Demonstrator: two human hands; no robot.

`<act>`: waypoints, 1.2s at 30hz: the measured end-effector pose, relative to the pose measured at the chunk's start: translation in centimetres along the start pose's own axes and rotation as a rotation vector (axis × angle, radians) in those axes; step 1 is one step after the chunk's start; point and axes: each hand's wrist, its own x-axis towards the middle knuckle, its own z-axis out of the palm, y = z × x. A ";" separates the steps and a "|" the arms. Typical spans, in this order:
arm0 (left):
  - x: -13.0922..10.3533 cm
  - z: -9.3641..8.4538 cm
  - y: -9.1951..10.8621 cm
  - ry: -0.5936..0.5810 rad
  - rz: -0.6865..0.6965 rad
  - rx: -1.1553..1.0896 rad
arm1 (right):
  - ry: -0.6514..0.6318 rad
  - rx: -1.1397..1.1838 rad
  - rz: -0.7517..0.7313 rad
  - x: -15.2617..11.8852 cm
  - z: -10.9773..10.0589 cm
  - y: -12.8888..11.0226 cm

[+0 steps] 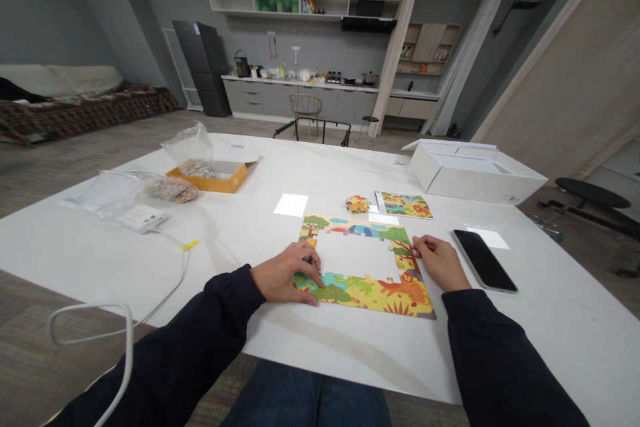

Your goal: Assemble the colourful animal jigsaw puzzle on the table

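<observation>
A jigsaw puzzle frame (370, 283) with jungle animals lies flat on the white table, joined around a bare white middle. My left hand (289, 273) rests on its left side, fingers apart, with fingertips on the pieces near the lower left corner. At the right edge, my right hand (441, 261) has its fingers curled together, the fingertips touching or very near the border. Whatever they may hold is hidden. Beyond the frame sit a small pile of loose puzzle pieces (357, 203) and a picture card (404, 205) showing the same scene.
A black phone (484, 260) lies right of my right hand. An open white box (475, 173) stands at the back right. At the left are an orange box (220, 177), plastic bags of pieces (170, 189) and a white adapter (143, 217) with its cable (175, 287).
</observation>
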 end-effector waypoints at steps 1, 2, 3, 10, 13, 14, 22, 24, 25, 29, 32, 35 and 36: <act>0.0 0.0 0.0 -0.001 0.000 -0.002 | 0.000 0.001 -0.002 0.0 0.0 0.1; 0.0 0.0 0.1 -0.002 -0.001 -0.003 | 0.001 0.001 -0.004 0.1 0.0 0.1; 0.0 0.0 0.1 -0.002 -0.002 -0.004 | 0.002 0.001 -0.005 0.1 0.0 0.1; 0.0 -0.2 0.2 -0.007 -0.014 -0.003 | 0.003 0.001 -0.004 -0.1 -0.1 -0.2; 0.0 -0.3 0.3 -0.008 -0.012 -0.007 | 0.005 0.005 -0.007 -0.1 -0.1 -0.3; 0.0 -0.3 0.3 -0.010 -0.011 -0.007 | 0.005 0.009 -0.010 -0.2 -0.1 -0.4; 0.0 -0.5 0.6 -0.020 0.002 0.012 | 0.005 -0.006 -0.014 -0.3 -0.3 -0.8; 0.0 -0.5 0.6 -0.019 0.004 0.021 | 0.004 -0.007 -0.015 -0.3 -0.2 -0.7; 0.0 -0.5 0.6 -0.019 0.003 0.023 | 0.003 -0.008 -0.012 -0.3 -0.2 -0.7; 0.0 -0.3 0.4 -0.011 0.004 0.018 | 0.002 -0.011 -0.004 -0.3 -0.2 -0.6; 0.0 -0.1 0.1 -0.007 0.008 0.003 | 0.002 -0.010 -0.012 -0.2 -0.1 -0.5; 0.0 0.0 -0.2 -0.002 0.006 -0.007 | 0.004 -0.014 -0.009 -0.2 -0.2 -0.3; 0.0 0.1 -0.3 0.000 0.004 -0.009 | 0.003 -0.014 -0.007 -0.1 -0.2 -0.3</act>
